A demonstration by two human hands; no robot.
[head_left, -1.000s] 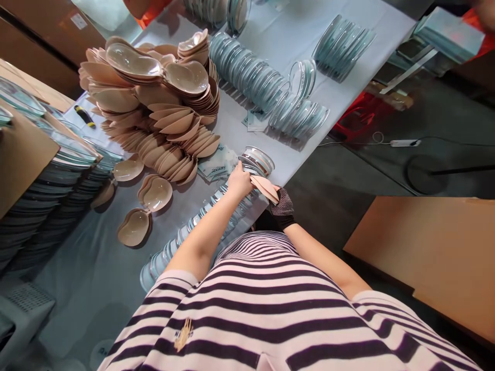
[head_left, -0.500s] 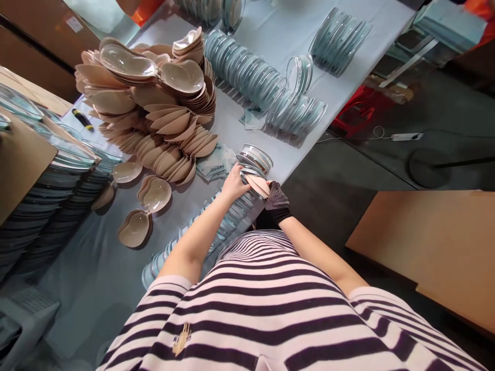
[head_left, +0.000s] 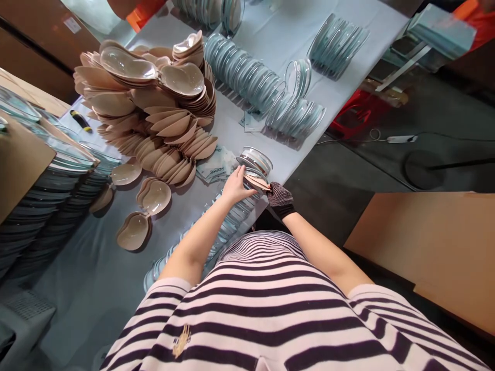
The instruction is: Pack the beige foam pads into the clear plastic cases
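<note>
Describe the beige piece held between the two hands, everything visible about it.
The beige piece is thin, flat-looking and matte, like the soft cups piled further up the table; only a narrow, edge-on sliver shows. It lies nearly level at the table's near edge, on top of the end of a row of clear plastic shells. The bare left hand grips its left side, and the right hand, in a dark dotted glove, holds its right end. Its underside is hidden.

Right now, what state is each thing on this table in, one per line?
left hand: bare, gripping the beige pad.
right hand: in a dotted black glove, holding the pad's other end.
beige pad: folded flat, held at the clear shell row's end.
clear shell row: stacked on edge along the table edge.
beige cup pile: heaped, nested, some open upward.
loose cups: lying open, apart.
leaflets: lying flat.
</note>
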